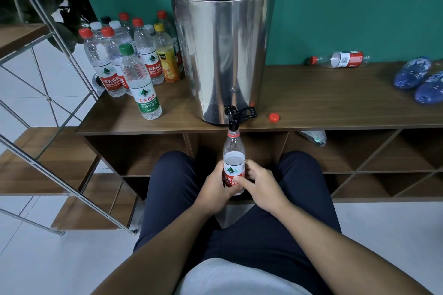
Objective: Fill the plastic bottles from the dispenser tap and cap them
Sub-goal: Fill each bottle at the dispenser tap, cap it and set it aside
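Observation:
A clear plastic bottle [233, 151] with a red label stands upright under the black tap [232, 115] of the steel dispenser [223, 55]. Its open mouth sits right at the spout, and water reaches about the shoulder. My left hand [213, 187] grips the bottle's lower part from the left. My right hand [259, 184] grips it from the right, thumb across the label. The bottle's red cap [274, 117] lies on the wooden shelf top [323, 103], to the right of the tap.
Several capped bottles [134, 60] stand to the left of the dispenser. An empty red-label bottle [340, 59] lies by the green wall at the right. Blue crumpled bottles [417, 76] sit at the far right. A metal-framed rack [48, 103] stands at the left. My knees are below the shelf.

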`<action>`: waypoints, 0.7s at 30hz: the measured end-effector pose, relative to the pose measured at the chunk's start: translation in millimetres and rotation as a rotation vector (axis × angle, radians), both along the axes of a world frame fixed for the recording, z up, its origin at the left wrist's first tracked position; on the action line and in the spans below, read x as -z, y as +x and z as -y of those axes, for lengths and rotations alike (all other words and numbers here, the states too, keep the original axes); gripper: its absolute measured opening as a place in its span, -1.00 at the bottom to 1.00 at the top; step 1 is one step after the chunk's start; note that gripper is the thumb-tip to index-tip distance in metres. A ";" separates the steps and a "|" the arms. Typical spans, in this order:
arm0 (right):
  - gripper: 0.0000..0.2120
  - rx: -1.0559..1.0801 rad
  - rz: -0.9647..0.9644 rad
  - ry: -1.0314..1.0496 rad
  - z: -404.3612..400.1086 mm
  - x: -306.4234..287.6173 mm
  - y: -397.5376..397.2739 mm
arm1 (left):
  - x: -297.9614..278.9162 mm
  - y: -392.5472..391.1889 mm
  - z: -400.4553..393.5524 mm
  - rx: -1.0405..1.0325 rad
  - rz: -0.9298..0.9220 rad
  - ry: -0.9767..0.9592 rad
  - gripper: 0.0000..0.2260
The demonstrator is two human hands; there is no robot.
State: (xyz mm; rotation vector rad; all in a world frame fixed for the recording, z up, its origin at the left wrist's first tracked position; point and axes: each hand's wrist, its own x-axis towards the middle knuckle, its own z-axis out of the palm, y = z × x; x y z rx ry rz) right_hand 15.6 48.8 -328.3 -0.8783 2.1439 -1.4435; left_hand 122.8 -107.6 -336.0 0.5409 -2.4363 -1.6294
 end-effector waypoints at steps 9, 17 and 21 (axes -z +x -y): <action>-0.55 -0.003 -0.008 0.005 -0.6 -1.2 0.8 | -0.4 -0.5 -0.1 -0.001 -0.008 0.000 -0.37; -0.59 -0.004 -0.028 0.011 -0.4 -1.7 0.8 | -0.8 0.2 0.0 -0.006 -0.011 0.017 -0.37; -0.56 -0.003 -0.013 0.006 -0.7 -1.8 1.0 | -0.7 0.0 0.2 -0.003 -0.005 0.007 -0.37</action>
